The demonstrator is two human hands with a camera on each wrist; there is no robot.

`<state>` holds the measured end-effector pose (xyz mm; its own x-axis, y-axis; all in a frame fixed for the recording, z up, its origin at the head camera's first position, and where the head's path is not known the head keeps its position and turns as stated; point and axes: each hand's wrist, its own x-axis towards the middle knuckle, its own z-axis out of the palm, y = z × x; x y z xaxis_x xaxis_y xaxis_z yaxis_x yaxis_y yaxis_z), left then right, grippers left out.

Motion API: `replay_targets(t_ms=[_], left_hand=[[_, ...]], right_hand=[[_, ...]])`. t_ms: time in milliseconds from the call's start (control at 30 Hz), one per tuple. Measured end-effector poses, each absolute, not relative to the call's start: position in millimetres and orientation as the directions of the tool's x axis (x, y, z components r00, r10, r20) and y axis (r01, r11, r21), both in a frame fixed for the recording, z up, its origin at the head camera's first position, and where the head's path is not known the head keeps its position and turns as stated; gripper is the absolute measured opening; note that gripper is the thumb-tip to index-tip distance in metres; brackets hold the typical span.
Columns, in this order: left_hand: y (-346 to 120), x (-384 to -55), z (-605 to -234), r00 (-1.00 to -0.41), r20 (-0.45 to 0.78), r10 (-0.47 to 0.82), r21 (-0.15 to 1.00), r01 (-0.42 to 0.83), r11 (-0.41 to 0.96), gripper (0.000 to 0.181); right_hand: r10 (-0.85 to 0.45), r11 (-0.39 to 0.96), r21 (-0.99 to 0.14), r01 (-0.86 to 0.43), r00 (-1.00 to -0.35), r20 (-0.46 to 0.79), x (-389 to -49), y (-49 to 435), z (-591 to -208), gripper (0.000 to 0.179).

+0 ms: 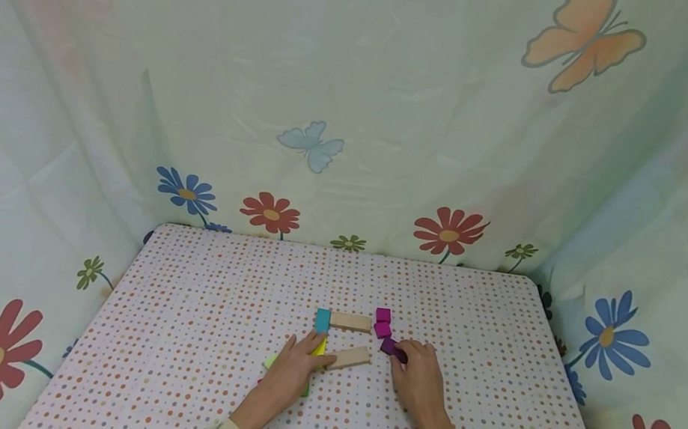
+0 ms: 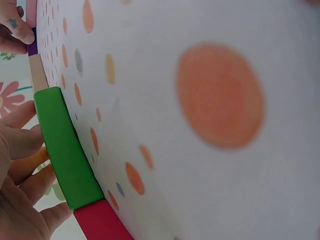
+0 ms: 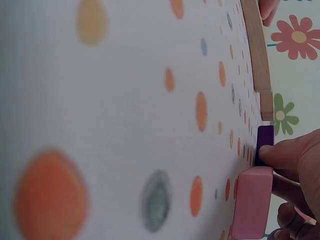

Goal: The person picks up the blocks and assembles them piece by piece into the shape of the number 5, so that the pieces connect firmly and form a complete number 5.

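Observation:
In the head view my left hand (image 1: 289,370) reaches over a row of blocks, fingers fairly straight, resting at a yellow block (image 1: 319,348) and near the end of a plain wooden block (image 1: 349,358). The left wrist view shows its fingers beside a green block (image 2: 67,145), which adjoins a red block (image 2: 102,222). My right hand (image 1: 423,383) pinches a dark purple block (image 1: 389,346) at the lower end of two magenta blocks (image 1: 383,323). A pink block (image 3: 252,202) stands close to that hand in the right wrist view; from above, the hand hides it.
A second plain wooden block (image 1: 350,322) runs between a blue block (image 1: 322,319) and the magenta ones. A light green block (image 1: 269,361) shows partly beside the left hand. The dotted table (image 1: 198,311) meets hanging curtains (image 1: 377,99) at the back and sides.

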<state>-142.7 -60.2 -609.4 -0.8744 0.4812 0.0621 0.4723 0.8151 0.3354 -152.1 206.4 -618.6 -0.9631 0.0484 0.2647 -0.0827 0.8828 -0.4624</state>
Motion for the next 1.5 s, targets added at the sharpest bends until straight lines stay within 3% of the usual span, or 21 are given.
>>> replay_targets(t_ms=[833, 1167, 1500], left_hand=[[-60.6, -142.4, -610.7, -0.873, 0.089, 0.479, 0.335, 0.479, 0.811, 0.044], [-60.3, -142.2, -612.1, -0.879, 0.072, 0.471, 0.346, 0.465, 0.815, 0.046], [-60.5, -141.2, -611.1, -0.880, 0.077, 0.468, 0.357, 0.463, 0.811, 0.044]], right_hand=[[0.008, 0.857, -0.494, -0.146, -0.955, 0.296, -145.0, 206.7, -608.2, 0.028], [0.001, 0.872, -0.452, -0.186, -0.924, 0.382, -129.4, 200.9, -602.8, 0.026], [0.027, 0.885, -0.445, -0.134, -0.941, 0.337, -108.9, 192.2, -601.9, 0.025]])
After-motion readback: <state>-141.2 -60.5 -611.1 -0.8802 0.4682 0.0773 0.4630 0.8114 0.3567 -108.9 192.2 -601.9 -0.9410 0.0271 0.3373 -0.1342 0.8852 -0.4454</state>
